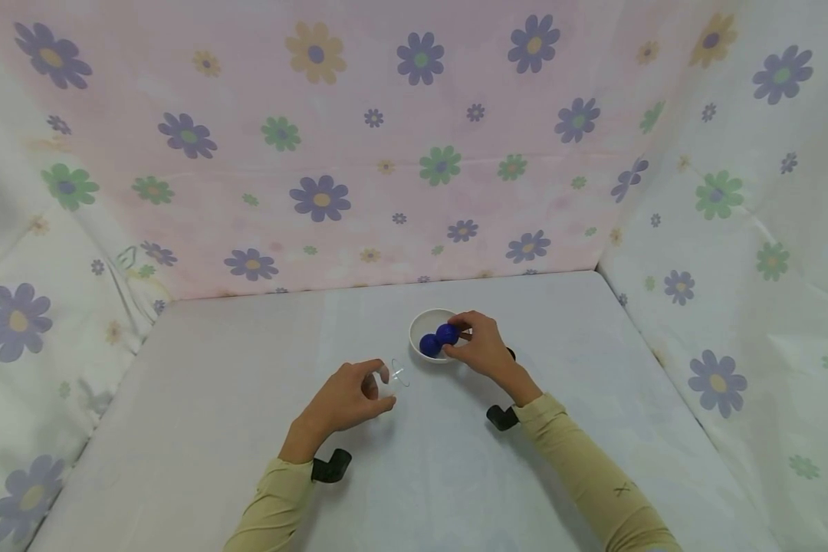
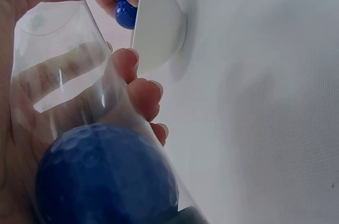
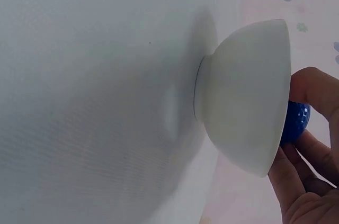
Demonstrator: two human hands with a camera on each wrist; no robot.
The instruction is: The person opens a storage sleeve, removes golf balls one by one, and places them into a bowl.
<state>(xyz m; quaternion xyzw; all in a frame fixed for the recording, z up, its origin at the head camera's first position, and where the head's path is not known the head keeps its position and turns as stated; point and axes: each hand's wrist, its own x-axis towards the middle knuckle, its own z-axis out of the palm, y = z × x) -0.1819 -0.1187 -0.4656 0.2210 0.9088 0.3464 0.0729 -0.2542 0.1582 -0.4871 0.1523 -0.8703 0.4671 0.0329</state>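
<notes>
My left hand [image 1: 348, 395] grips a clear glass [image 2: 58, 91] tilted on its side, fingers and thumb curled round it. Inside the glass lies a blue dimpled golf ball [image 2: 106, 176], seen large in the left wrist view. To the right, a white bowl [image 1: 422, 322] stands on the table. My right hand [image 1: 486, 349] reaches over its rim and pinches a blue golf ball [image 1: 447, 333] between thumb and fingers. Beside that one, another blue golf ball [image 1: 429, 346] rests in the bowl. The right wrist view shows the bowl's outer wall [image 3: 249, 97], with the pinched ball partly hidden behind the rim.
A white cloth covers the table [image 1: 234, 368]. Flowered curtains [image 1: 359, 138] hang behind it and along both sides. Dark wrist-camera mounts [image 1: 332, 466] stick out below each wrist.
</notes>
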